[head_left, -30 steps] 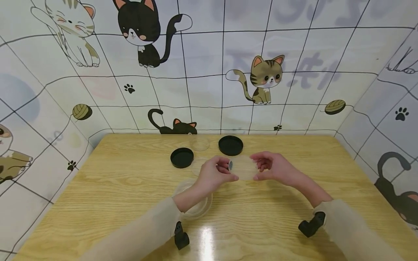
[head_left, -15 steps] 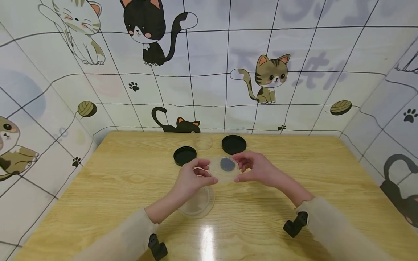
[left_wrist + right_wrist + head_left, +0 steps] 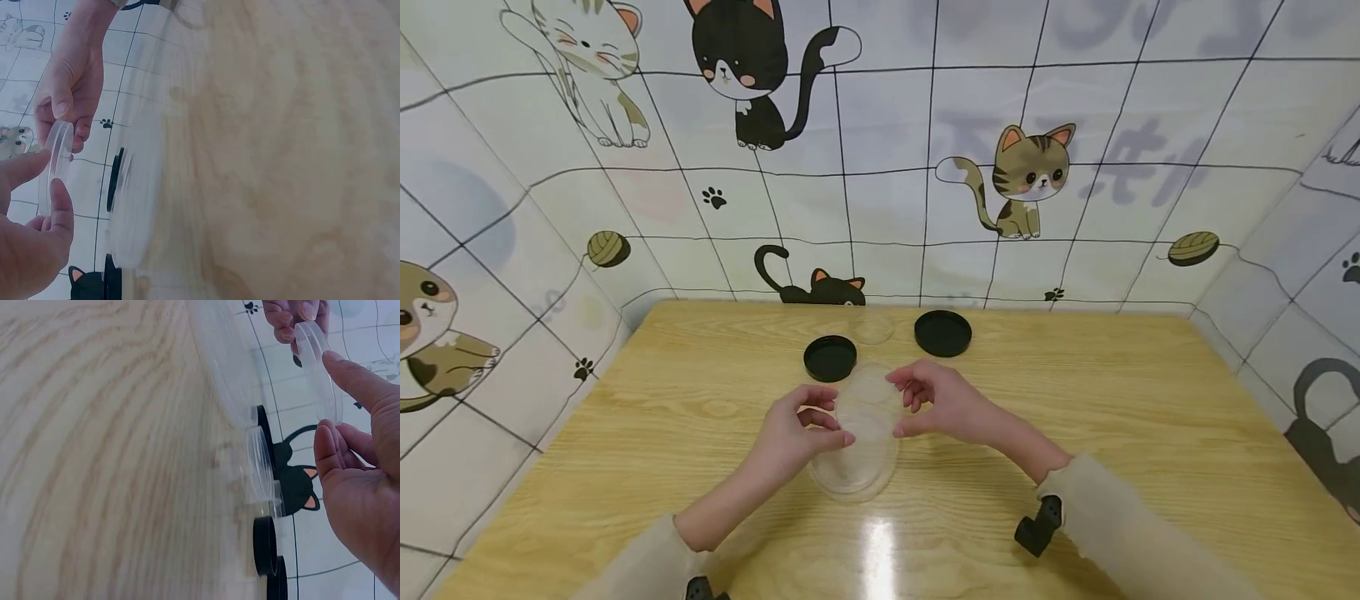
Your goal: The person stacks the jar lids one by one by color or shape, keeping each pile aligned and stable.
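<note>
Fingers (image 3: pixel 916 372) pinch a clear disc (image 3: pixel 869 398) (larger dish (image 3: pixel 854 477) nearer, black dishes (image 3: pixel 943 335) beyond).

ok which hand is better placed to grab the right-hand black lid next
Probably the right hand: in the head view that black lid lies just beyond it, and the left hand is farther off. Both hold the clear disc, so the right must let go first.

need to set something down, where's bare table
Bare table right of the right hand, left of the left hand, and this side of the big dish. Crowded: from the big dish past the held disc to the black lids.
</note>
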`<action>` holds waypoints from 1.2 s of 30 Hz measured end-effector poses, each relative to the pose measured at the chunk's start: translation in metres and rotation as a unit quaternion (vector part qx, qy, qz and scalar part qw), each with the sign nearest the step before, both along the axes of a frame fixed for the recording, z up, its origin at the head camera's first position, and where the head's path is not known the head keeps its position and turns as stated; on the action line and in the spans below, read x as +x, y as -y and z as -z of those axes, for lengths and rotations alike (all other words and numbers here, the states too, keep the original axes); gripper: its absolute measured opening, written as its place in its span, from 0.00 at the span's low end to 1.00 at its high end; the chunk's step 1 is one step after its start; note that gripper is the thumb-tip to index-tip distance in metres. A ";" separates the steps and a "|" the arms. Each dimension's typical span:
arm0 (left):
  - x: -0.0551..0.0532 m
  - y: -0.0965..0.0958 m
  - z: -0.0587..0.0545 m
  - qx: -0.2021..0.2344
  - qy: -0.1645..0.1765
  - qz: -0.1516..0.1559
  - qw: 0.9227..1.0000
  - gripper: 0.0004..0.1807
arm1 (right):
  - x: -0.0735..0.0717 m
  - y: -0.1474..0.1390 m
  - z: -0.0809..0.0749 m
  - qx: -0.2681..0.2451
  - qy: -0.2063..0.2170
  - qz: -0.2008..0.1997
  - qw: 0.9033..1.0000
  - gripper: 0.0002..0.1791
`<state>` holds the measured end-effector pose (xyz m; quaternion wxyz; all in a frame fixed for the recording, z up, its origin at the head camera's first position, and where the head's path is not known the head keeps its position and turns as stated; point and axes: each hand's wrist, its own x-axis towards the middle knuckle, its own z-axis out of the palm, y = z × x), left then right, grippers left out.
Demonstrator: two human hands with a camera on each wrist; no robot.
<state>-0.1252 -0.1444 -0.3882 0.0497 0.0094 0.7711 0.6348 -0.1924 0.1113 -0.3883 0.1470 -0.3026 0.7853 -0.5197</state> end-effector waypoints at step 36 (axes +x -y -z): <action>0.026 0.028 0.016 -0.039 0.044 -0.015 0.998 0.32 | 0.019 0.037 0.024 0.063 -0.025 -0.027 0.997 0.37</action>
